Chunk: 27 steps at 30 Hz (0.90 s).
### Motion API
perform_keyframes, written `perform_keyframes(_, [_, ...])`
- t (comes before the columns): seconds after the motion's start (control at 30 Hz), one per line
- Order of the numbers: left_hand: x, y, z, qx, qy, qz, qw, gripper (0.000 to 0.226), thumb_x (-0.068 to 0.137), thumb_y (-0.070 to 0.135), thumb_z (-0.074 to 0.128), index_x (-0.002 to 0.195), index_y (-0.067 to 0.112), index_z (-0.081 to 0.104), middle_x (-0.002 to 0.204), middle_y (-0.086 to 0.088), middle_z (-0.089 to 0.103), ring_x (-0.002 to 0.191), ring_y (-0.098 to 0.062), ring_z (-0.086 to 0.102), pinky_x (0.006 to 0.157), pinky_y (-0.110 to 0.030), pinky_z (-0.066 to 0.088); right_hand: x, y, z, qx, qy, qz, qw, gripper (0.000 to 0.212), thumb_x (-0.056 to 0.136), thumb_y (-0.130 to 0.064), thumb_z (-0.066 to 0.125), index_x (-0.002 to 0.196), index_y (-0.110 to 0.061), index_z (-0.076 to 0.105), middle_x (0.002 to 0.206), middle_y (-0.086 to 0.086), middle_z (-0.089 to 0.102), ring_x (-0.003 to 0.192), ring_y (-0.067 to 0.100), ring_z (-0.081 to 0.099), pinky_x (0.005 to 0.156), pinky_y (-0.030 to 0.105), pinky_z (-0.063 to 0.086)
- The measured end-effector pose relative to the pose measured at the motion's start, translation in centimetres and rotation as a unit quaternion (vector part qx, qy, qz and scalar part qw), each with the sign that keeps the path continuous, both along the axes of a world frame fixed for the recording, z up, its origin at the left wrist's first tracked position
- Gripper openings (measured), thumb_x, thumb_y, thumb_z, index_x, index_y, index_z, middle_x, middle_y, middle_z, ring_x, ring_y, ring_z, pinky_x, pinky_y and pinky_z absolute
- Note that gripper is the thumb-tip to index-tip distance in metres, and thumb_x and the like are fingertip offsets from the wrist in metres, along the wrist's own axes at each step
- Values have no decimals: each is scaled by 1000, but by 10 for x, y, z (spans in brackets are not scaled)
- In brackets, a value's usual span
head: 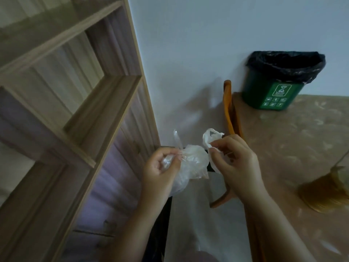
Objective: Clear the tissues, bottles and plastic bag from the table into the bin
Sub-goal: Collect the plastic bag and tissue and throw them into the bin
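A crumpled clear-white plastic bag [194,161] hangs in the air between both hands, left of the table edge. My left hand [160,171] pinches one end of it between thumb and fingers. My right hand [239,161] grips the other end, with a bag handle [211,137] sticking up above the fingers. The green bin [272,95], lined with a black bag, stands at the table's far corner against the wall, well beyond and to the right of my hands. No tissues or bottles are visible.
The table [302,140] has a beige patterned cover and an orange wooden rim [227,108]. A wooden shelf unit [79,110] fills the left side. Strands of hair [324,191] hang at the right edge. A white wall [188,53] lies behind.
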<state>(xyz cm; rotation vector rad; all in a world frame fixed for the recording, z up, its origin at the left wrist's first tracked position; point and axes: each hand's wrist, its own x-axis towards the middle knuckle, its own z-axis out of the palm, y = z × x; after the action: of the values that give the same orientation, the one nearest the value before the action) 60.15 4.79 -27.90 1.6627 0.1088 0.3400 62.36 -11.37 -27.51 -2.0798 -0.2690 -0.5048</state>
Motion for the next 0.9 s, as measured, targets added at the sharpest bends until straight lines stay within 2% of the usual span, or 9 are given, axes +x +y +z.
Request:
perform_keyframes(0.07, [26, -7, 1, 9, -12, -5, 1000, 29, 79, -5, 63, 72, 23, 64, 70, 18, 68, 72, 5, 61, 66, -8, 44, 24, -8, 4, -1, -7, 0, 1000, 3, 79, -12, 65, 82, -12, 65, 81, -2, 57, 77, 3, 54, 64, 3, 38])
perform_keyframes(0.23, [78, -19, -5, 9, -10, -7, 1000, 30, 78, -5, 64, 71, 24, 64, 72, 5, 68, 72, 2, 62, 66, -8, 44, 69, -22, 0, 7, 21, -23, 999, 8, 79, -4, 68, 82, -12, 65, 82, -2, 58, 78, 7, 54, 66, 6, 40])
perform_keyframes(0.33, [110, -23, -11, -3, -2, -24, 1000, 35, 78, -3, 65, 68, 30, 65, 70, 10, 69, 74, 0, 63, 65, -9, 45, 88, -30, -7, 5, 36, -44, 998, 4, 80, -8, 67, 82, -11, 66, 82, -4, 57, 78, 6, 54, 66, 8, 41])
perform_keyframes(0.43, [144, -29, -18, -2, 5, -58, 998, 39, 79, -1, 66, 68, 37, 67, 72, 14, 70, 74, 0, 63, 66, -10, 44, 107, -39, -12, 5, 48, -94, 994, 7, 78, -4, 68, 81, -10, 67, 82, -6, 57, 78, 4, 54, 66, 10, 42])
perform_keyframes(0.57, [192, -34, -26, -11, 19, -110, 994, 21, 76, 17, 66, 71, 38, 66, 76, 12, 71, 77, -3, 64, 67, -15, 47, 140, -41, -16, 13, 52, -151, 987, 3, 77, -9, 68, 79, -12, 66, 81, -4, 59, 76, 6, 55, 64, 15, 44])
perform_keyframes(0.67, [236, -29, -29, 0, 15, -134, 991, 24, 78, 17, 67, 73, 41, 66, 77, 15, 70, 78, -5, 63, 66, -17, 47, 173, -32, -16, 5, 61, -175, 983, 9, 77, -19, 61, 81, -13, 66, 83, -4, 58, 76, 5, 55, 66, 16, 45])
perform_keyframes(0.8, [300, -12, -19, 39, -39, -155, 986, 11, 74, 29, 62, 72, 39, 64, 78, 23, 67, 78, 0, 61, 64, -8, 44, 229, -15, -9, -3, 69, -194, 979, 7, 79, -6, 65, 83, -12, 66, 85, -4, 58, 79, 3, 54, 69, 12, 43])
perform_keyframes(0.9, [346, 1, -14, 39, -50, -162, 985, 4, 71, 38, 61, 72, 40, 64, 77, 25, 66, 77, 0, 60, 64, -7, 44, 272, 2, 1, -3, 47, -200, 979, 9, 78, -3, 68, 83, -10, 65, 85, -5, 56, 78, 7, 53, 66, 11, 42])
